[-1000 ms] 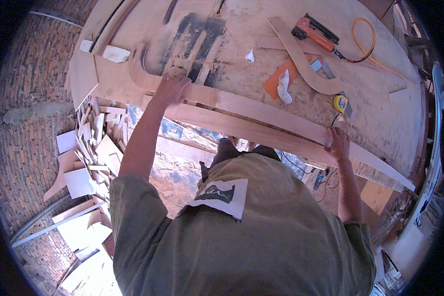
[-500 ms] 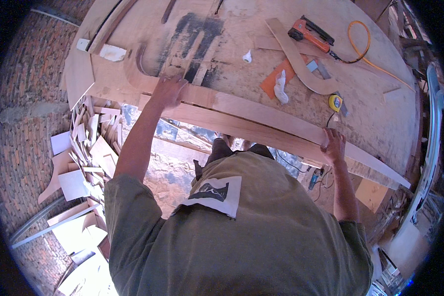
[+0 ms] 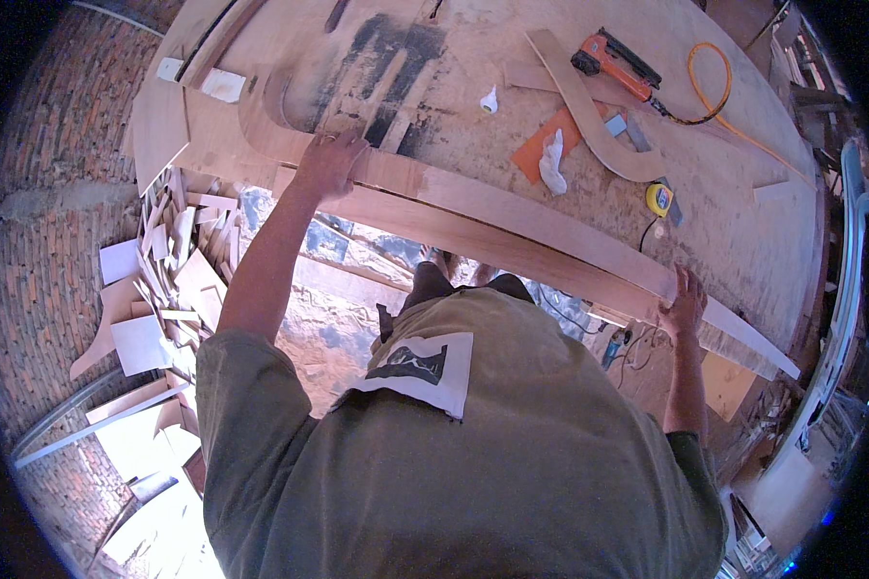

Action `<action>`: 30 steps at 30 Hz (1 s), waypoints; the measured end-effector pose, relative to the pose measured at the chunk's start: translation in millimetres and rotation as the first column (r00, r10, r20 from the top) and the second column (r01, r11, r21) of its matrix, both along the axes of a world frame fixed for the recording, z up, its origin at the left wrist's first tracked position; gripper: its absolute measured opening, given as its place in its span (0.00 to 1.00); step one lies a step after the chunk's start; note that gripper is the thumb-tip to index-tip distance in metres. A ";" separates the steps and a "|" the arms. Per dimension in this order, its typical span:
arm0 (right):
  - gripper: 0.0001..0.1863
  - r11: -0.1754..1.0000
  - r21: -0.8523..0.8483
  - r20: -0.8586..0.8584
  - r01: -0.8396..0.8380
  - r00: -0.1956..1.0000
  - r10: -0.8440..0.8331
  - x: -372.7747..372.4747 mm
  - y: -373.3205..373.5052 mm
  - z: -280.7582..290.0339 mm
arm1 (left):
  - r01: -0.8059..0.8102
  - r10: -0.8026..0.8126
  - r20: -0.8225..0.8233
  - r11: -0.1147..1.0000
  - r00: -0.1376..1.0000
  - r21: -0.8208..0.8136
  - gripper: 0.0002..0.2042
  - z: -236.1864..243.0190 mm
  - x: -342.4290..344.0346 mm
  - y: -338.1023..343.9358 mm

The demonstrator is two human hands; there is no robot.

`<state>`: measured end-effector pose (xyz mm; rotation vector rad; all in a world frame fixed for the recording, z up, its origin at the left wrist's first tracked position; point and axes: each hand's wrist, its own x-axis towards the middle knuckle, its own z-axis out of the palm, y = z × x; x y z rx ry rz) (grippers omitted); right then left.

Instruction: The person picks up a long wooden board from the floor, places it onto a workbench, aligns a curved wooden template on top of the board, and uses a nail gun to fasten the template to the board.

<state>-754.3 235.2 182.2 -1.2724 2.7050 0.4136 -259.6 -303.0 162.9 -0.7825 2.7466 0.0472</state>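
A long pale wooden strip [image 3: 541,224] runs along the near edge of the workbench, with a second board [image 3: 454,232] just below it and a narrow dark gap between them. My left hand [image 3: 332,164] grips the strip toward its left end, fingers curled over the top. Farther right, my right hand [image 3: 684,301] is wrapped over the same strip, its thumb on the near side. The undersides of both hands' grips are hidden.
On the workbench [image 3: 454,116] lie an orange nail gun [image 3: 616,66] with an orange hose [image 3: 729,85], a curved wooden piece [image 3: 584,116], an orange sheet [image 3: 536,150], a crumpled white wrapper [image 3: 551,164] and a yellow tape measure [image 3: 658,199]. Wood offcuts [image 3: 198,275] heap beside the brick wall [image 3: 58,232].
My right hand has shifted rightward along the strip. My left hand stays at nearly the same spot on it. The bench view has shifted slightly.
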 end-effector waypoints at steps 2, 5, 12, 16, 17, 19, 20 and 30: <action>0.55 0.999 0.045 -0.010 0.028 1.000 -0.028 -6.5 11.1 -1.5 | -0.002 0.002 0.057 1.000 0.998 0.001 0.39 0.1 0.2 -0.1; 0.55 0.995 0.082 -0.034 0.053 0.998 -0.050 -16.1 23.8 -8.5 | -0.012 0.010 0.089 1.000 0.996 0.023 0.39 -1.5 2.0 -0.2; 0.47 0.997 0.050 -0.108 -0.054 0.992 0.059 -43.2 51.4 -35.4 | -0.001 0.003 0.050 0.999 0.999 -0.049 0.38 1.0 3.1 6.9; 0.44 0.997 0.056 -0.107 -0.062 0.992 0.067 -45.5 44.5 -34.1 | -0.006 0.010 0.066 0.999 0.998 -0.054 0.38 -1.5 7.6 8.0; 0.43 0.998 0.025 -0.104 -0.055 0.993 0.058 -45.4 44.9 -32.9 | -0.014 0.020 0.094 0.998 0.995 -0.059 0.39 -0.9 7.5 8.7; 0.42 0.999 -0.006 -0.101 -0.050 0.994 0.049 -46.6 45.8 -30.1 | -0.009 0.015 0.074 0.997 0.997 -0.075 0.39 1.7 7.7 10.0; 0.42 1.000 0.012 -0.082 -0.026 0.996 0.027 -47.4 46.4 -28.7 | -0.002 0.006 0.053 0.996 0.999 -0.091 0.39 3.2 7.4 10.6; 0.42 0.998 -0.053 -0.035 0.031 0.999 -0.033 -46.4 50.7 -30.6 | -0.076 0.075 -0.026 0.996 0.997 -0.040 0.40 17.4 2.9 20.9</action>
